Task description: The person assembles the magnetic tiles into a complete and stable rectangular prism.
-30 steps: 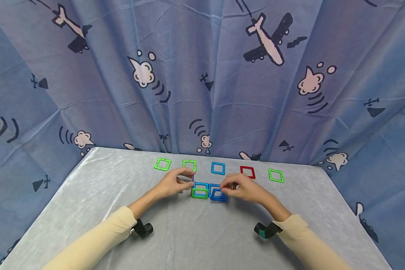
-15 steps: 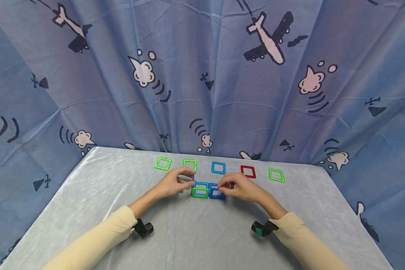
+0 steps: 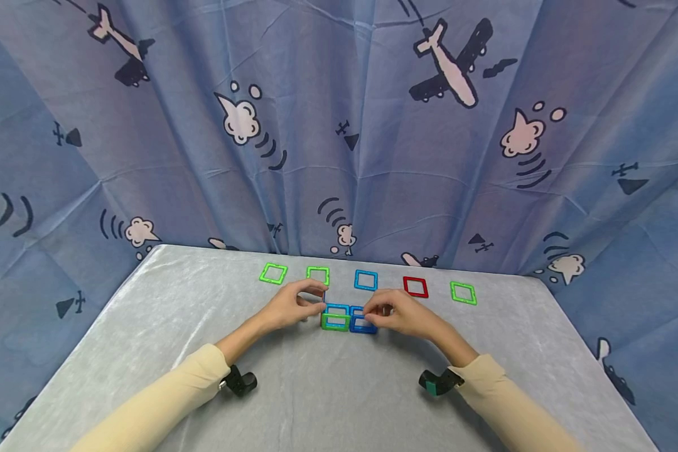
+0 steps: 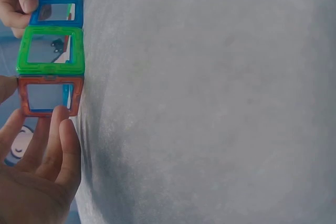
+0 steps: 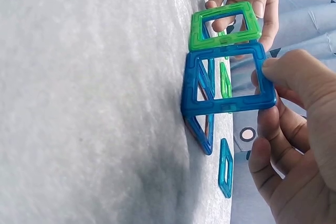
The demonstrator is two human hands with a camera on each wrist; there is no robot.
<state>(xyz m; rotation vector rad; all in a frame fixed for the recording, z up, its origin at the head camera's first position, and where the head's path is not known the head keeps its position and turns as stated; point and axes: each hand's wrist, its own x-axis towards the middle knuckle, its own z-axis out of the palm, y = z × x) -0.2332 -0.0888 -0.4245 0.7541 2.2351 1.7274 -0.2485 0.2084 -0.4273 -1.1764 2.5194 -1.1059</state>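
One blue frame in the right hand touches a green frame.

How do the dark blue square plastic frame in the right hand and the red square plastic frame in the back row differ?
Pose: the dark blue square plastic frame stands upright, while the red square plastic frame lies flat.
Contact: the right hand pinches the blue frame; no hand holds the red one.
Neighbours: the blue frame abuts a green square plastic frame; the red frame lies apart.
Both are hollow squares.
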